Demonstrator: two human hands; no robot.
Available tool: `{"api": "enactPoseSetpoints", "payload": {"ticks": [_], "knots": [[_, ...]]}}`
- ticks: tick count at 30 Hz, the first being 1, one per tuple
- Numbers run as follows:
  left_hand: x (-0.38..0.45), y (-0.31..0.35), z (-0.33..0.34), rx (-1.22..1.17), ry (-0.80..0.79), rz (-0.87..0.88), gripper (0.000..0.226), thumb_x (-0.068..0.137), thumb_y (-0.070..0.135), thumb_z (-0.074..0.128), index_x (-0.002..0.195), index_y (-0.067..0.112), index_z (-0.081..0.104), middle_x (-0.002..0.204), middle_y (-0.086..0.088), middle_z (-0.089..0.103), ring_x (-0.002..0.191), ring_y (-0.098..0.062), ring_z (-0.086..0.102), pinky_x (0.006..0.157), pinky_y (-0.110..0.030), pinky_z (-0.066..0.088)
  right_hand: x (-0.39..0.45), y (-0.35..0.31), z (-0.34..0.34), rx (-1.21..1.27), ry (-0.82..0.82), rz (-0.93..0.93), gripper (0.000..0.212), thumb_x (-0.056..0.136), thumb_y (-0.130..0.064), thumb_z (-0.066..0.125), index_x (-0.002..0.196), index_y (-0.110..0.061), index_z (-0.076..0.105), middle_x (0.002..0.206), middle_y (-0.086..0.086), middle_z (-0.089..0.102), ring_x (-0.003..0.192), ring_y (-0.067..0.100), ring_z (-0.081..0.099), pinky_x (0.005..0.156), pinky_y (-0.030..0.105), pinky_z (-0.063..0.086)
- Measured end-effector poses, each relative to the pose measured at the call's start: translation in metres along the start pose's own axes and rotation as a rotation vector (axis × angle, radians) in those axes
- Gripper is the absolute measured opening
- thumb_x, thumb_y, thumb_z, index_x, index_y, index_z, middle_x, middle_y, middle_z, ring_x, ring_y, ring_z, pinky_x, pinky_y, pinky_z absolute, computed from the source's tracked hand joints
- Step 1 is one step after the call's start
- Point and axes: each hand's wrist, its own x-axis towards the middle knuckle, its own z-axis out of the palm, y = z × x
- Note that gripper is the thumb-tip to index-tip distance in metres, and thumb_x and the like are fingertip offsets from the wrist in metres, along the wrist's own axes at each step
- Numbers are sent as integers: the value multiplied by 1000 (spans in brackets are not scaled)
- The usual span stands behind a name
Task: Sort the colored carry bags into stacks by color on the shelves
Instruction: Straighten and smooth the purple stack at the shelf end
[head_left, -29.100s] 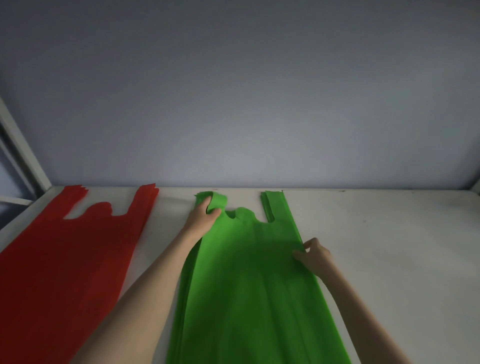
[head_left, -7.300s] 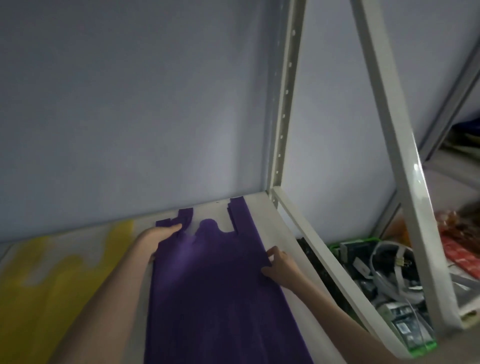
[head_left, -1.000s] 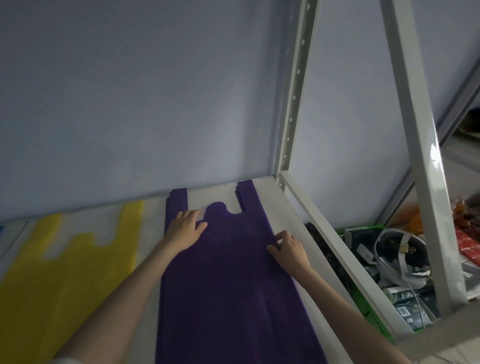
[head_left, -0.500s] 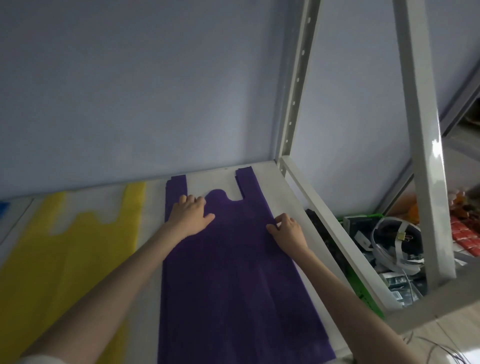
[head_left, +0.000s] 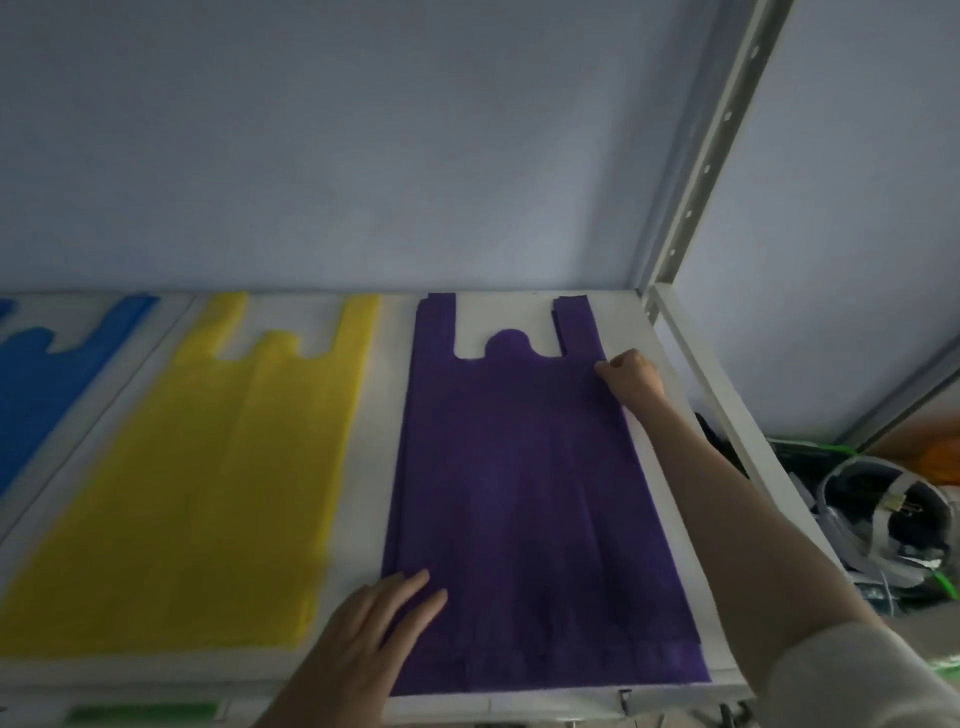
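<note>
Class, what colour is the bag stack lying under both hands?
Purple, seen best in the head view, its only view.

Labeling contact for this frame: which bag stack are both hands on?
The purple bags, rightmost. Left hand lies flat at the near corner, right hand by the far handle. Yellow and blue lie untouched.

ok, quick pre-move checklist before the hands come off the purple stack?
1. Purple stack lies flat on the shelf: ok.
2. Handles point to the back wall, like the yellow stack: ok.
3. Stacks kept apart: ok, a bare strip of shelf shows between purple and yellow; the blue stack lies further left.
4. Edges squared: not ok, a layer sticks out at the near right corner and the right handle.
5. Left hand flat on the near left corner, right hand at the far right edge, neither gripping: ok.
6. Bag count in the stack: cannot tell.
</note>
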Motion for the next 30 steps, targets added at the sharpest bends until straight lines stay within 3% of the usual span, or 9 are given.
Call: {"api": "enactPoseSetpoints", "payload": {"ticks": [4,7,11,14,18,20,24,27,30], "knots": [[-5,2,5,-70,54,-36,59,86,66,20,126,31,45,128,13,44,115,-4,42,103,-16,21,9,-3,3,-21,-5,15,21,92,-27,51,89,-7,44,90,13,47,82,24,47,58,27,34],[-1,-2,3,-228,264,-99,56,84,63,37,125,26,48,126,12,48,114,-2,42,101,-7,20,16,-3,5,-28,-1,24,19,92,-23,51,96,-5,53,96,17,52,83,24,47,63,29,37],[10,0,11,-455,420,-335,66,71,56,43,121,16,56,116,1,61,111,-7,46,95,-19,37,22,-5,7,-56,17,27,33,90,-16,52,112,9,59,103,23,59,83,27,48,69,32,40],[16,7,2,-752,368,-503,81,57,57,40,121,10,55,115,6,58,111,-14,56,98,-32,47,23,-5,7,-65,28,53,30,89,-10,52,111,10,58,95,20,54,82,27,49,73,36,44],[21,15,-8,-836,366,-610,49,73,25,68,117,15,49,104,4,53,95,-12,58,76,-12,45,25,-8,6,-55,35,67,31,87,-8,54,112,11,57,91,19,51,82,27,49,70,31,40],[24,15,-10,-802,336,-663,49,79,13,67,123,11,45,110,-2,50,101,-19,55,78,-19,46,26,-9,7,-48,37,70,33,86,-6,54,114,11,56,91,19,50,82,27,49,70,30,39],[27,17,-13,-884,307,-703,43,81,7,64,118,14,43,81,11,44,79,-7,50,59,-5,36,26,-11,9,-77,61,75,35,87,-5,50,118,12,54,102,26,58,87,31,54,74,34,44],[32,20,-14,-933,254,-717,45,81,9,63,123,8,47,81,8,47,81,-10,50,63,-10,38,26,-13,9,-102,58,69,36,87,-6,49,118,12,53,94,22,52,85,30,51,73,33,41],[35,22,-16,-951,238,-724,42,78,13,68,116,4,52,98,-3,59,94,-20,60,82,-29,49,27,-13,8,-93,47,69,37,87,-8,51,119,11,52,92,19,48,85,28,47,73,32,39]]}}
